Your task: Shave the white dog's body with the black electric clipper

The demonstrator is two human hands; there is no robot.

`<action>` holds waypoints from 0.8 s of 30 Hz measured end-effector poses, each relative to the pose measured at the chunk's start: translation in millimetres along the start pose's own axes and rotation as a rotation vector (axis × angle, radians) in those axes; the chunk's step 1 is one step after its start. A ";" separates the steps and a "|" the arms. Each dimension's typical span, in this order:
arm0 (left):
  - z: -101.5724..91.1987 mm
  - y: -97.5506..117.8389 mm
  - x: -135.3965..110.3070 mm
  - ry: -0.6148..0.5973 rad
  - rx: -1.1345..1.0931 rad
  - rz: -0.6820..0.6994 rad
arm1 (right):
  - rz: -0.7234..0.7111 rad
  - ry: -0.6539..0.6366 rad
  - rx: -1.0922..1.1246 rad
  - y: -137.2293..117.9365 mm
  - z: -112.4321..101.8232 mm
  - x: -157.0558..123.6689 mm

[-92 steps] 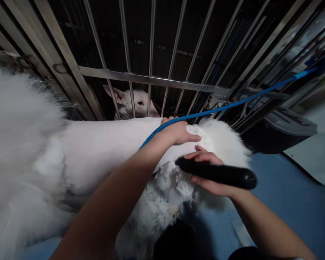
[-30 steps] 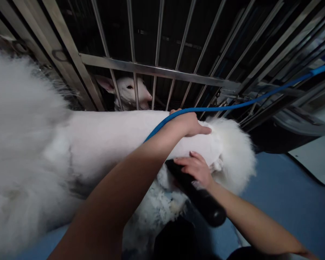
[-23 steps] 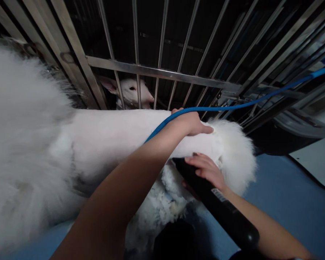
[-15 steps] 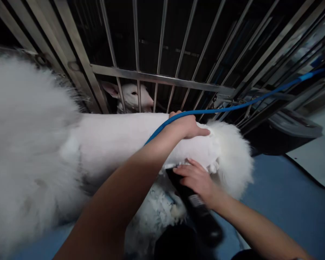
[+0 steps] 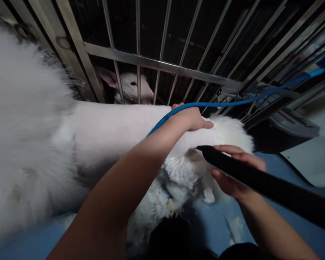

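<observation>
From my head view I count two hands, two white dogs, one black clipper and one blue leash (image 5: pixel 222 104). My left hand (image 5: pixel 191 118) lies unclenched over the near dog's (image 5: pixel 116 124) shorn back, thumb outstretched; my right hand (image 5: pixel 234 186) grasps the clipper (image 5: pixel 260 182), its tip at the dog's hindquarters. Cage bars (image 5: pixel 162 65) edge the far side, the second dog (image 5: pixel 137 86) behind them; open room lies rightward over blue floor (image 5: pixel 216 224).
</observation>
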State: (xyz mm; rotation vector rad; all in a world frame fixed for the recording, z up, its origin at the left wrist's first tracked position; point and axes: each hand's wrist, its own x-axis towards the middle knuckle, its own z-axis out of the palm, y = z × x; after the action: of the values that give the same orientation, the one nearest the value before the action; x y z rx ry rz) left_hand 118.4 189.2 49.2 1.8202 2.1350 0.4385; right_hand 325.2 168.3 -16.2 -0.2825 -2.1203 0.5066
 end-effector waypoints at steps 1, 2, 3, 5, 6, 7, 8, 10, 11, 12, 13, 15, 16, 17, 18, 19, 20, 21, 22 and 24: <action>0.5 -0.1 0.8 -0.002 -0.005 0.002 | 0.033 -0.013 -0.017 1.9 -0.3 -0.4; 1.1 -0.1 1.6 -0.004 -0.006 0.004 | 0.066 -0.057 -0.039 3.7 0.1 -1.6; 1.7 -0.1 2.4 -0.006 -0.003 0.004 | 0.099 -0.118 -0.061 5.1 0.8 -3.2; 2.8 0.2 4.0 -0.003 0.011 0.003 | 0.125 -0.189 -0.090 6.4 1.9 -5.9; 3.3 0.5 4.8 -0.002 0.018 0.002 | 0.123 -0.189 -0.082 6.3 1.8 -6.3; 3.6 0.8 5.5 -0.001 0.021 -0.001 | 0.107 -0.162 -0.056 6.1 1.3 -5.8; 3.7 1.1 6.1 -0.001 0.021 -0.005 | 0.082 -0.111 -0.023 5.9 0.4 -4.9; 3.5 1.6 7.2 -0.007 0.019 -0.013 | 0.034 -0.010 0.024 6.4 -1.2 -3.1; 3.4 1.8 7.6 -0.012 0.017 -0.016 | 0.029 -0.002 0.023 7.2 -1.4 -3.2; 3.3 2.0 7.9 -0.018 0.016 -0.019 | 0.033 -0.023 0.007 8.2 -1.3 -4.1; 3.3 2.5 8.2 -0.023 0.017 -0.020 | 0.052 -0.069 -0.018 9.4 -0.8 -5.8; 3.7 4.3 8.4 -0.029 0.036 -0.012 | 0.090 -0.169 -0.047 11.5 0.6 -9.7; 4.0 5.6 8.4 -0.032 0.053 -0.007 | 0.095 -0.194 -0.042 12.5 1.2 -11.1; 4.2 7.1 8.5 -0.038 0.071 -0.001 | 0.088 -0.191 -0.021 13.3 1.9 -12.0; 4.3 8.7 8.6 -0.044 0.088 0.005 | 0.068 -0.158 0.009 13.9 2.8 -12.4; 4.3 10.1 8.7 -0.050 0.099 0.007 | 0.038 -0.100 0.042 14.4 4.0 -12.8; 4.0 11.2 8.9 -0.052 0.102 0.005 | 0.012 -0.034 0.069 14.6 5.6 -13.4; 3.6 11.9 9.0 -0.048 0.099 -0.001 | 0.005 0.022 0.078 14.3 7.5 -14.5; 3.0 12.3 9.1 -0.043 0.093 -0.007 | 0.016 0.050 0.067 13.6 9.5 -16.0; 1.6 12.1 9.0 -0.032 0.080 -0.021 | 0.075 -0.028 0.001 11.0 12.2 -19.0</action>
State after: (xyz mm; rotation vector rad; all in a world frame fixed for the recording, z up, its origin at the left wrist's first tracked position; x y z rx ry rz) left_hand 128.5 200.0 52.6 1.8325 2.1770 0.3210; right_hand 325.9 167.8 -41.3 -0.3576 -2.1430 0.5584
